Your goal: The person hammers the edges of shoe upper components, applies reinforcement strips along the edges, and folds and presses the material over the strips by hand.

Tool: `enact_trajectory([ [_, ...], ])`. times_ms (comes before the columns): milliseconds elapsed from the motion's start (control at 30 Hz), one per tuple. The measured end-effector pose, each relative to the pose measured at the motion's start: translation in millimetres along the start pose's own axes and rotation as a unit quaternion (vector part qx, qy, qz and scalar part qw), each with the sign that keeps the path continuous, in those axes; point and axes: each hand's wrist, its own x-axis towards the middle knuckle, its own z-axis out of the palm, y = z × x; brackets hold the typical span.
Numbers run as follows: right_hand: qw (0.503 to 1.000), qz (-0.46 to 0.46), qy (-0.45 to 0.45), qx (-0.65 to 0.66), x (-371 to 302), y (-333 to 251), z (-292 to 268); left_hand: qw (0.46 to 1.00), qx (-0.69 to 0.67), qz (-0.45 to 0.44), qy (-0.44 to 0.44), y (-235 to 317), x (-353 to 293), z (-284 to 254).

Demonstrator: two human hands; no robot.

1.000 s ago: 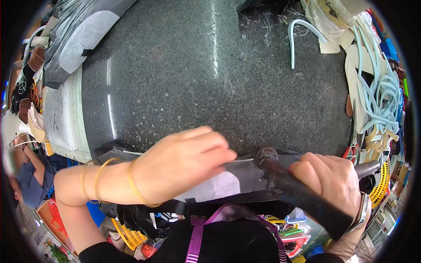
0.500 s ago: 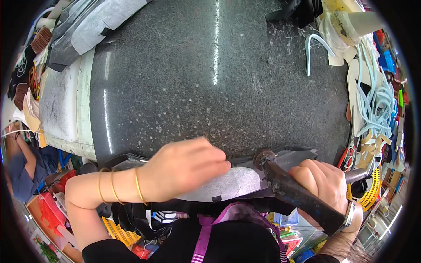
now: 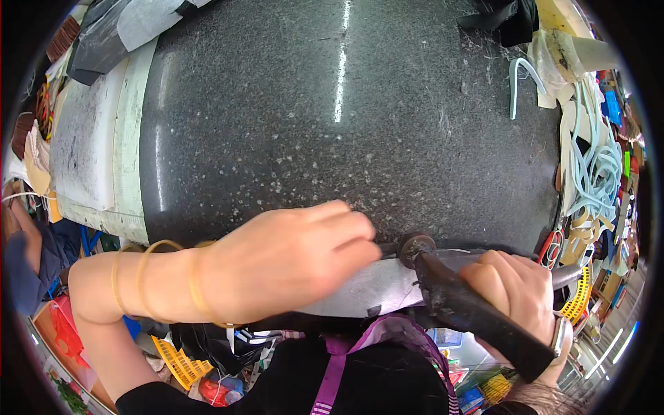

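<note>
Right hand (image 3: 508, 283) is gripping the hammer (image 3: 477, 311), fingers wrapped around the handle, a bit of which is sticking out on the far side of the fist. The head is slanting down toward the body, round face at its upper left end. Face is sitting right at the strip (image 3: 391, 283); can't tell if it's touching or just above.

Strip is lying along the near edge of the table (image 3: 277, 124), dark with a light grey area, and is showing between the two hands. Its left part is running out of sight under the left hand (image 3: 315, 252).

Left hand is hanging over the strip with fingers curled inward, slightly blurred. Thumb and fingertips are hiding, so can't tell if it's pinching anything. Hands are staying apart from each other, hammer face between them.

Left forearm is wearing bangles (image 3: 197, 280), right wrist a watch (image 3: 559, 335). A purple strap (image 3: 330, 380) is hanging down the black top.

Around: white board (image 3: 83, 152) is lying at table left, dark stack (image 3: 104, 45) beyond it. Short blue tube (image 3: 514, 90) is lying bent at upper right, a blue bundle (image 3: 598, 169) heaping up past the right edge. Red-handled scissors (image 3: 551, 247) are lying near the right hand. At far left, another person's sleeve (image 3: 59, 245) is showing.
</note>
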Motion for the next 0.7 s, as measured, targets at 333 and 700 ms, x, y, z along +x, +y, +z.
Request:
enact_trajectory([
  [333, 0.998, 0.034, -0.043, 0.020, 30, -29, 0, 0.986, 0.111, -0.010, -0.122, 24, -33, -25],
  [700, 0.994, -0.100, -0.044, -0.003, 41, -56, 4, 0.955, 0.259, 0.134, -0.050, 18, -46, -31],
])
